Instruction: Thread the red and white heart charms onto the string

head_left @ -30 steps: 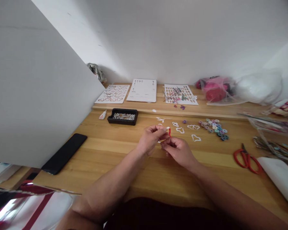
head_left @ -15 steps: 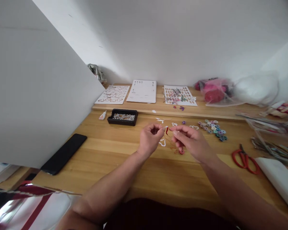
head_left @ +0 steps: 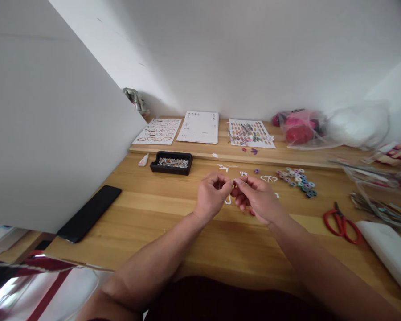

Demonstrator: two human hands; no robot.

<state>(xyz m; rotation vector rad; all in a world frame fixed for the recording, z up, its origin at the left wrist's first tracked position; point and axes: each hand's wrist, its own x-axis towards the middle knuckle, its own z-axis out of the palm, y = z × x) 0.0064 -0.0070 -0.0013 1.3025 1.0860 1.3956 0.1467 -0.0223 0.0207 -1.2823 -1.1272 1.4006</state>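
Above the middle of the table, my left hand (head_left: 211,192) and my right hand (head_left: 256,196) meet fingertip to fingertip, both pinched closed. My left thumb and forefinger grip a small white piece with red thread on it, now almost wholly covered by the fingers. What the right fingertips pinch against it is hidden. A red bobbin (head_left: 252,212) peeks out under my right hand. White paper-like cutouts lie around the hands: a curved one (head_left: 228,200) below, a leaf sprig (head_left: 224,167) behind, and a wavy outline (head_left: 269,179) to the right.
Several coloured thread bobbins (head_left: 298,179) cluster to the right, with red-handled scissors (head_left: 342,225) and a white case (head_left: 386,254) nearer. On the left are a black tray of beads (head_left: 171,171), a small glue bottle (head_left: 143,160) and a black phone (head_left: 90,214). Patterned sheets (head_left: 198,128) lie on the raised ledge.
My right hand has moved left until its fingertips touch those of my left hand. The red thread, visible between them before, is now covered.
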